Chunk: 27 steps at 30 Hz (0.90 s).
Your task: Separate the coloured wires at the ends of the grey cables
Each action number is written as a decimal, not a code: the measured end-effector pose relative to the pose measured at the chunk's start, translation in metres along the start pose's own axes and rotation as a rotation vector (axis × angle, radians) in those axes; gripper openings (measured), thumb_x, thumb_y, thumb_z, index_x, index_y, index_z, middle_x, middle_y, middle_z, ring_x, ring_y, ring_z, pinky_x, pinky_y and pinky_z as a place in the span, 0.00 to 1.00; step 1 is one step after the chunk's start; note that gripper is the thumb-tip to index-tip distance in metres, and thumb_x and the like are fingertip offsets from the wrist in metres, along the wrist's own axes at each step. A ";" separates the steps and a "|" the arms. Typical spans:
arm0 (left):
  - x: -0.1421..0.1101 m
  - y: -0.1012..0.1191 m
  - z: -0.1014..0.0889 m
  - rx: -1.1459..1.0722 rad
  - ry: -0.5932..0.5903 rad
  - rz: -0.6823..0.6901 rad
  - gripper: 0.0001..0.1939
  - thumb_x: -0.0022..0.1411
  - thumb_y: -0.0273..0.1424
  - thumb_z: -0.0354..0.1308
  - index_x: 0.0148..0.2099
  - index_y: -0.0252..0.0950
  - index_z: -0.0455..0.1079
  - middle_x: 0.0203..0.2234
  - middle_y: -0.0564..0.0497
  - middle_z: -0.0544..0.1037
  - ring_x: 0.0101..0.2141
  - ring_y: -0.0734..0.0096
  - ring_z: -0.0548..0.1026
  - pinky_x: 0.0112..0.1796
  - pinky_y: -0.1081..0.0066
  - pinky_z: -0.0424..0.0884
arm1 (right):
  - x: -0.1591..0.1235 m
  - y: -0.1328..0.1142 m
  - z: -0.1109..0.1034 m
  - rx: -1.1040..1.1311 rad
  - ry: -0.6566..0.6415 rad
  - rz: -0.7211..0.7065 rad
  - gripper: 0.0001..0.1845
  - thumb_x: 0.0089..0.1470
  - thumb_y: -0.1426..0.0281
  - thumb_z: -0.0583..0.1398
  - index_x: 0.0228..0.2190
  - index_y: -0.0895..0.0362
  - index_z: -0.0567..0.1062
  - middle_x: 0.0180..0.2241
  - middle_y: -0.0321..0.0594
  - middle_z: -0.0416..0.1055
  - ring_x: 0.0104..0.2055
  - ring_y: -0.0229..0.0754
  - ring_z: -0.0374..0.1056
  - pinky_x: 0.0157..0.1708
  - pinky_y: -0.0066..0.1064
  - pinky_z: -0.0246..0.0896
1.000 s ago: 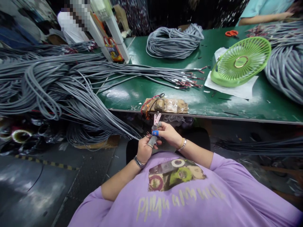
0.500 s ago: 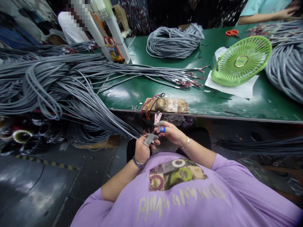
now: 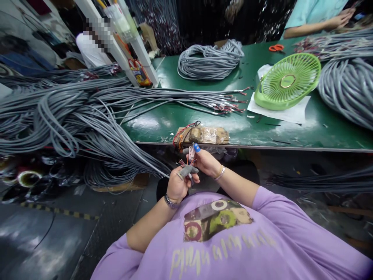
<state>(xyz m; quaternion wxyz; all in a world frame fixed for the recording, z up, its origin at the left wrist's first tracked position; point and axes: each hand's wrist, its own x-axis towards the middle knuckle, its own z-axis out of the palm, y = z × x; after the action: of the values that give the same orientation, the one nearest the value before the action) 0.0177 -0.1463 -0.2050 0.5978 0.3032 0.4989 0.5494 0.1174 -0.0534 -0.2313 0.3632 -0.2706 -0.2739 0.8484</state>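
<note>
My left hand [image 3: 177,186] closes narrowly on a gray multi-core cable, its gray-covered thumb [image 3: 189,170] lying across the grip, while coloured wires [image 3: 181,162] fan out just beyond the fingertips. My right hand [image 3: 207,163], its thumb wrapped in blue tape [image 3: 197,147], pinches a small pale pink hand tool [image 3: 191,152] just beyond those wires; whether the tool touches them, I cannot tell.

At this end, the wires appear out of their jacket and spread apart, so that much looks done. Their tips are too small to show whether each is bare, and I judge that this end is partway through.

Left of my fingers, a thick bundle of gray cables [image 3: 131,149] slopes down from the green workbench [image 3: 247,134] toward my grip. Straight ahead, near my right fingertips, sits a tape-wrapped wooden block [image 3: 211,135] with red and black leads. Farther out lie cable ends with white sleeves [image 3: 214,108] and reddish wires showing; they look further along, though I cannot tell if they are complete. A green fan [image 3: 287,81] stands well off to the right of my fingers.
</note>
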 end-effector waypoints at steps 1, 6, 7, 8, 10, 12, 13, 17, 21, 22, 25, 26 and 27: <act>0.001 -0.001 0.000 0.004 0.000 -0.004 0.15 0.49 0.40 0.62 0.28 0.31 0.74 0.16 0.48 0.75 0.16 0.72 0.73 0.12 0.79 0.52 | 0.001 0.001 0.000 0.033 0.015 -0.008 0.24 0.51 0.49 0.62 0.32 0.60 0.78 0.25 0.38 0.71 0.25 0.33 0.64 0.24 0.24 0.60; 0.004 -0.006 0.000 0.013 -0.013 -0.014 0.15 0.49 0.40 0.62 0.28 0.30 0.74 0.16 0.48 0.75 0.16 0.72 0.73 0.12 0.79 0.52 | 0.003 0.002 0.005 0.125 0.080 -0.036 0.22 0.50 0.51 0.63 0.26 0.60 0.76 0.23 0.36 0.69 0.23 0.32 0.61 0.23 0.24 0.58; 0.004 -0.007 0.000 0.014 -0.015 -0.015 0.15 0.50 0.40 0.62 0.28 0.30 0.74 0.16 0.48 0.75 0.16 0.72 0.73 0.13 0.79 0.52 | 0.003 0.001 0.006 0.127 0.083 -0.039 0.22 0.49 0.51 0.64 0.26 0.59 0.76 0.22 0.36 0.69 0.23 0.32 0.61 0.23 0.24 0.58; 0.005 -0.008 0.000 0.016 -0.017 -0.018 0.15 0.50 0.40 0.62 0.28 0.30 0.74 0.16 0.48 0.75 0.16 0.72 0.73 0.13 0.79 0.52 | 0.003 0.000 0.008 0.126 0.082 -0.043 0.22 0.49 0.51 0.64 0.26 0.59 0.76 0.22 0.36 0.69 0.23 0.32 0.61 0.23 0.24 0.58; 0.006 -0.009 0.001 0.024 -0.012 -0.020 0.15 0.49 0.40 0.62 0.28 0.30 0.73 0.16 0.48 0.75 0.16 0.72 0.73 0.13 0.79 0.52 | 0.002 -0.001 0.009 0.118 0.071 -0.039 0.23 0.49 0.49 0.63 0.27 0.59 0.76 0.22 0.36 0.69 0.22 0.32 0.60 0.22 0.24 0.57; 0.006 -0.010 0.001 0.038 -0.003 -0.023 0.15 0.49 0.41 0.62 0.28 0.31 0.73 0.16 0.48 0.75 0.16 0.71 0.73 0.13 0.78 0.52 | 0.000 -0.002 0.009 0.112 0.050 -0.011 0.25 0.49 0.47 0.62 0.28 0.58 0.76 0.23 0.36 0.69 0.21 0.33 0.60 0.21 0.25 0.57; 0.005 -0.010 0.001 0.045 0.002 -0.025 0.16 0.49 0.41 0.62 0.28 0.31 0.73 0.16 0.47 0.76 0.16 0.71 0.73 0.13 0.78 0.52 | -0.001 -0.002 0.009 0.117 0.043 0.006 0.25 0.49 0.47 0.61 0.29 0.58 0.76 0.23 0.37 0.70 0.21 0.33 0.60 0.21 0.26 0.57; 0.001 -0.007 0.000 0.054 -0.003 -0.024 0.15 0.50 0.41 0.62 0.28 0.31 0.73 0.16 0.47 0.76 0.16 0.71 0.73 0.13 0.78 0.52 | -0.004 -0.001 0.002 0.158 0.024 0.058 0.28 0.51 0.44 0.58 0.31 0.58 0.76 0.26 0.38 0.71 0.24 0.34 0.61 0.25 0.26 0.59; -0.006 -0.004 0.001 0.045 -0.008 -0.009 0.15 0.51 0.40 0.62 0.28 0.31 0.74 0.16 0.47 0.76 0.17 0.71 0.74 0.13 0.79 0.53 | -0.005 -0.004 -0.004 0.132 -0.057 0.111 0.29 0.53 0.44 0.56 0.33 0.58 0.76 0.27 0.38 0.71 0.25 0.35 0.62 0.25 0.26 0.60; -0.007 -0.004 0.002 0.041 -0.004 0.000 0.15 0.51 0.41 0.62 0.28 0.31 0.74 0.17 0.47 0.76 0.18 0.71 0.74 0.13 0.79 0.54 | -0.005 -0.005 -0.004 0.119 -0.072 0.115 0.28 0.52 0.45 0.56 0.33 0.58 0.76 0.27 0.38 0.71 0.25 0.34 0.62 0.25 0.26 0.59; -0.007 -0.004 0.003 0.030 0.008 0.029 0.16 0.51 0.41 0.61 0.29 0.31 0.74 0.17 0.47 0.76 0.18 0.71 0.74 0.13 0.79 0.55 | -0.005 -0.006 -0.003 0.072 -0.061 0.061 0.21 0.49 0.52 0.63 0.31 0.58 0.76 0.25 0.36 0.70 0.25 0.34 0.61 0.25 0.25 0.59; -0.006 -0.004 0.003 0.026 0.014 0.036 0.16 0.52 0.41 0.61 0.29 0.31 0.74 0.18 0.47 0.76 0.18 0.71 0.74 0.13 0.79 0.55 | -0.005 -0.005 -0.003 0.052 -0.048 0.030 0.19 0.47 0.55 0.66 0.30 0.58 0.76 0.24 0.35 0.69 0.25 0.33 0.61 0.25 0.25 0.58; -0.005 -0.004 0.004 0.021 0.020 0.040 0.16 0.52 0.41 0.61 0.29 0.31 0.74 0.18 0.47 0.77 0.18 0.71 0.74 0.13 0.79 0.55 | -0.005 -0.004 -0.003 0.031 -0.033 -0.007 0.18 0.46 0.56 0.67 0.30 0.58 0.75 0.24 0.34 0.69 0.25 0.33 0.60 0.25 0.24 0.57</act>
<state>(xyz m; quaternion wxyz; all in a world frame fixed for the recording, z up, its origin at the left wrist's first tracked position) 0.0228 -0.1514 -0.2061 0.5784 0.3139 0.5046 0.5588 0.1243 -0.0540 -0.2294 0.3657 -0.2499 -0.2677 0.8556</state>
